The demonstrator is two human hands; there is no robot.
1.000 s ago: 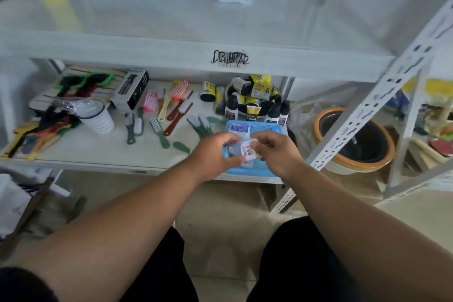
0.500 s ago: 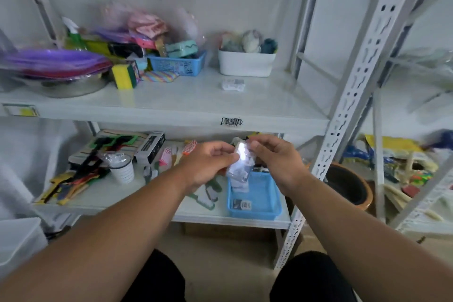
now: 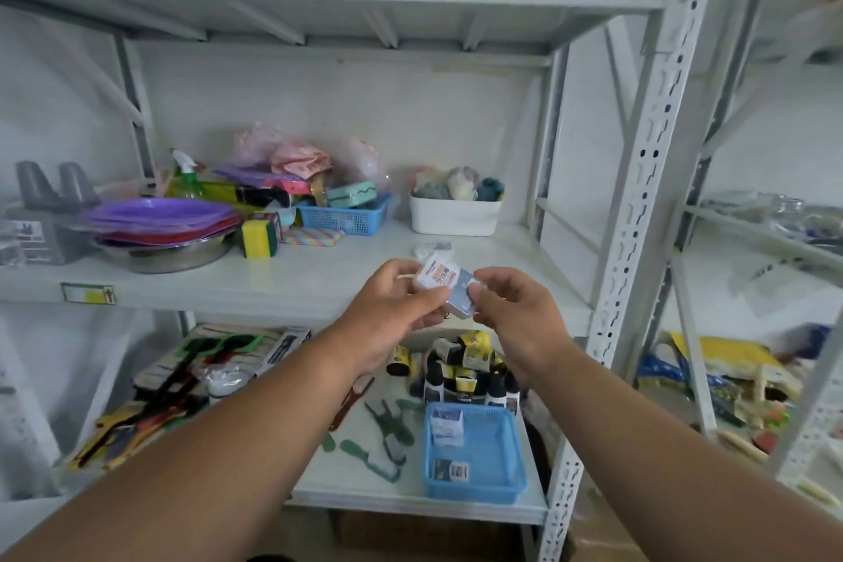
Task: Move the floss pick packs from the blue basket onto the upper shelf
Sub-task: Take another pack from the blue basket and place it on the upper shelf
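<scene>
My left hand [image 3: 393, 310] and my right hand [image 3: 515, 315] both grip floss pick packs [image 3: 444, 283], held together at the front edge of the upper shelf [image 3: 319, 278]. One floss pick pack [image 3: 431, 249] lies on that shelf just behind my hands. Below, on the lower shelf, the blue basket [image 3: 495, 461] holds a white and blue pack [image 3: 447, 424] leaning at its left wall and a dark pack [image 3: 450, 469] lying flat near its front.
On the upper shelf stand a white tub [image 3: 454, 214], a small blue basket [image 3: 342, 217], a yellow sponge [image 3: 260, 237] and stacked purple plates [image 3: 155, 219]. Dark bottles [image 3: 460, 374] and brushes [image 3: 387, 438] crowd the lower shelf. A white upright post [image 3: 638, 214] rises at the right.
Both hands lifted the packs out of the blue basket up to the level of the upper shelf. The view tilted upward, so the shelves above came into sight.
</scene>
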